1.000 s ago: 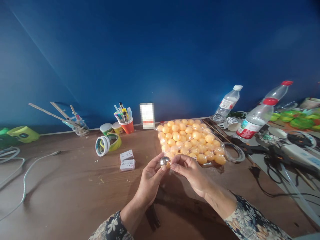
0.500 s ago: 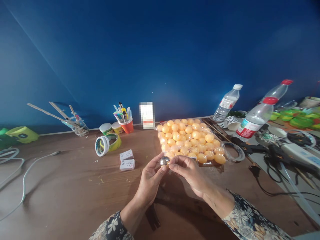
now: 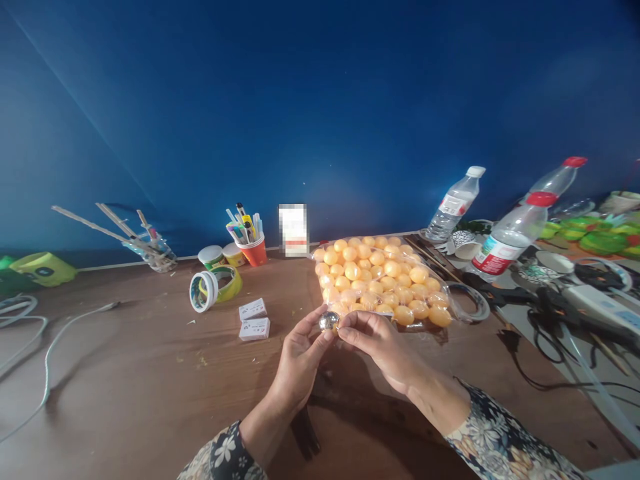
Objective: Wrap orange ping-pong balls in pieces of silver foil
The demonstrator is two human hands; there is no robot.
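A small shiny silver ball (image 3: 329, 322) is raised above the near edge of the bag, in front of me. My left hand (image 3: 299, 363) grips it from the left between thumb and fingers. At the ball's right side, the thumb and forefinger of my right hand (image 3: 373, 340) are pinched together against it; whether a smaller piece is caught between those fingertips is too fine to see. Just behind both hands lies a clear plastic bag of orange egg-shaped balls (image 3: 370, 273).
Two small white boxes (image 3: 254, 329) and tape rolls (image 3: 204, 292) lie left of my hands. Behind them stands an orange cup of pens (image 3: 254, 251). Plastic bottles (image 3: 513, 240), a black cable (image 3: 537, 383) and a clear tape ring (image 3: 470, 303) occupy the right side. A white cord (image 3: 49, 373) runs along the left.
Hardly anything differs. Both hands keep their hold at the silver ball, and the whole view has shifted very slightly.
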